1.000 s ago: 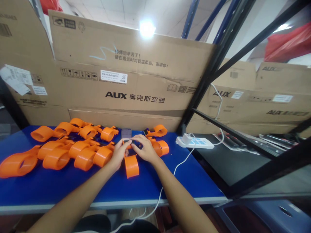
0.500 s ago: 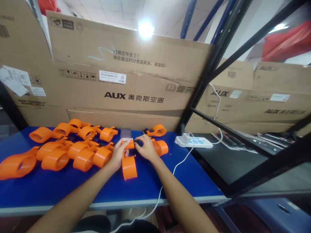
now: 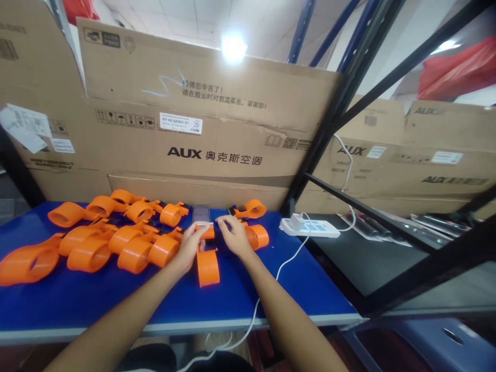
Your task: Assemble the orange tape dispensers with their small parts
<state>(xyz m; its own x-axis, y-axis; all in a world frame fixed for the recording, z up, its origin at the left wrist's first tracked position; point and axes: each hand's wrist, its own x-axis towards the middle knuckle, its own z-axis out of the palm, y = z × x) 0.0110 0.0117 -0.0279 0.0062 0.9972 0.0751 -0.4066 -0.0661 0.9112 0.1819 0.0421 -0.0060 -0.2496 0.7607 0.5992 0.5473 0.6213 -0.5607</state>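
My left hand is closed around an orange plastic tape dispenser, whose wide ring hangs below the fingers. Another orange part of it shows between the thumb and fingers. Close by on the right, my right hand has its fingers bent and drawn together beside the held dispenser's end. Whatever is at those fingertips is too small and dark to make out. Several more orange tape dispensers lie in rows to the left, some with dark end pieces. Other dispensers rest just past my right hand.
A phone lies behind my hands on the blue tabletop. To the right sits a white power strip, its white cable running across the table and over the front edge. Large cardboard boxes stand behind, beside a black rack post.
My right fingers have drawn slightly up and away from the dispenser's end, and the dark piece seen at them before is now barely visible. My left hand keeps its hold.
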